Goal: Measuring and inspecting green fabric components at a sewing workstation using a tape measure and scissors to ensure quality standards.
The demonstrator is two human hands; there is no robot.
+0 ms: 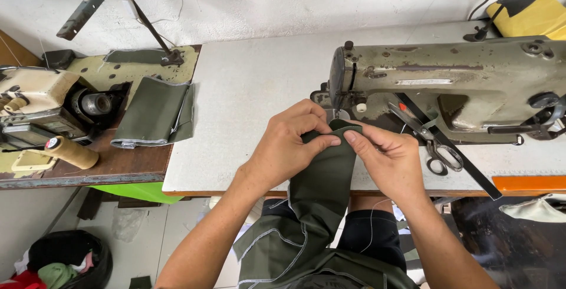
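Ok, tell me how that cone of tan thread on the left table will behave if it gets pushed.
The thread cone lies on its side, so it would probably roll, likely curving because it tapers. It looks light for its size and should shift easily. It rests near the wooden table edge, so it might drop off.

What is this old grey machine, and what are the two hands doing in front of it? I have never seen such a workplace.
The picture comes from a camera on the person's head, looking down. The grey machine is a sewing machine on a white table. Both hands pinch the end of a dark green fabric strip just before the needle: the left hand and the right hand. The strip hangs down to the lap. Scissors lie beside the machine. At the left lie folded green pieces, a thread cone and a second machine.
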